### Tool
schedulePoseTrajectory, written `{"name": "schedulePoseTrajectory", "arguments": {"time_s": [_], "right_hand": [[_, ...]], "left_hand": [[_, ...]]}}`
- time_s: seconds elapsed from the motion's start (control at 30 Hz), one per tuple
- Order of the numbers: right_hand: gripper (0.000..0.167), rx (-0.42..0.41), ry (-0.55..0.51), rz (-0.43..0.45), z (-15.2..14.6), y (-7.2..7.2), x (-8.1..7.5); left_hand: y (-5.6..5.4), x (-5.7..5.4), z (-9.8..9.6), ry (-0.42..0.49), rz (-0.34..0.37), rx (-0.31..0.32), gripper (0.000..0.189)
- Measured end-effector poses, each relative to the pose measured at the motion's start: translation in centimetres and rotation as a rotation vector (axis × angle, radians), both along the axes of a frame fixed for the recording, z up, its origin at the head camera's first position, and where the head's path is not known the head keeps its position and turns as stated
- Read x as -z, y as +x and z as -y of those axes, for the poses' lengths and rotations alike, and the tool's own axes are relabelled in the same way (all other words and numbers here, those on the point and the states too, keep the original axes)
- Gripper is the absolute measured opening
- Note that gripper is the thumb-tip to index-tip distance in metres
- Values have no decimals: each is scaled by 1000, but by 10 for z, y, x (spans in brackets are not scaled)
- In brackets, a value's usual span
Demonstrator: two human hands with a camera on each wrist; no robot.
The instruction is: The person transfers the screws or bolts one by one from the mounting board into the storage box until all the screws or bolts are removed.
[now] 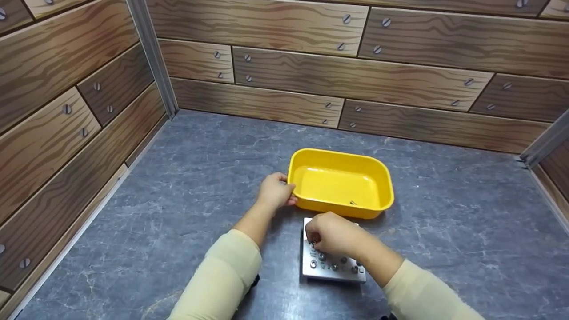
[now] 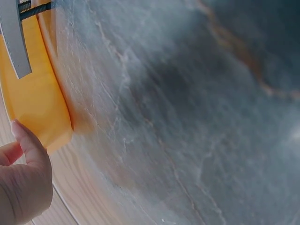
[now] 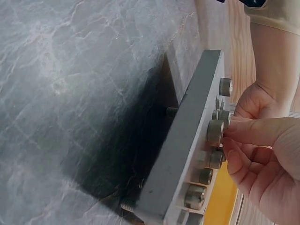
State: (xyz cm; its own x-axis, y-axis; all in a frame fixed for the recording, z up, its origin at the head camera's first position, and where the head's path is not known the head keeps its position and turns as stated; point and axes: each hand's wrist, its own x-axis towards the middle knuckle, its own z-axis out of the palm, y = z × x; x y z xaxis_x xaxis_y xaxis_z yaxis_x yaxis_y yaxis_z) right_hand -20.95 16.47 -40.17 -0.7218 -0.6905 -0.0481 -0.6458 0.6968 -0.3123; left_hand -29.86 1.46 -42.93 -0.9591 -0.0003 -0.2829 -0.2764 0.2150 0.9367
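Observation:
My left hand [image 1: 274,193] grips the left end of a yellow plastic bin [image 1: 340,154], its thumb at the rim. In the left wrist view that thumb lies against the bin's side [image 2: 40,93]. A silver metal plate [image 1: 306,272] sits in front of the bin, set with several socket head screws [image 3: 215,131]. My right hand [image 1: 335,234] is over the plate's far left part. Seen from the right wrist, its thumb and forefinger pinch a socket head screw [image 3: 225,117] standing in the plate. Threaded screw ends [image 3: 127,204] stick out below the plate.
One small dark screw [image 1: 353,203] lies inside the bin near its front wall. The marbled grey tabletop [image 1: 200,178] extends around bin and plate. Wood-patterned panels [image 1: 289,66] wall off the back and sides, with metal posts [image 1: 153,58] at the corners.

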Motion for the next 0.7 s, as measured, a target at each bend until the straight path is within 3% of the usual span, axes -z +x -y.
{"name": "schedulePoseTrajectory", "arguments": {"time_s": [0.7], "right_hand": [[13,9,37,-15,2,-1,-2]], "left_hand": [[0,0,0,3,7,0,22]]}}
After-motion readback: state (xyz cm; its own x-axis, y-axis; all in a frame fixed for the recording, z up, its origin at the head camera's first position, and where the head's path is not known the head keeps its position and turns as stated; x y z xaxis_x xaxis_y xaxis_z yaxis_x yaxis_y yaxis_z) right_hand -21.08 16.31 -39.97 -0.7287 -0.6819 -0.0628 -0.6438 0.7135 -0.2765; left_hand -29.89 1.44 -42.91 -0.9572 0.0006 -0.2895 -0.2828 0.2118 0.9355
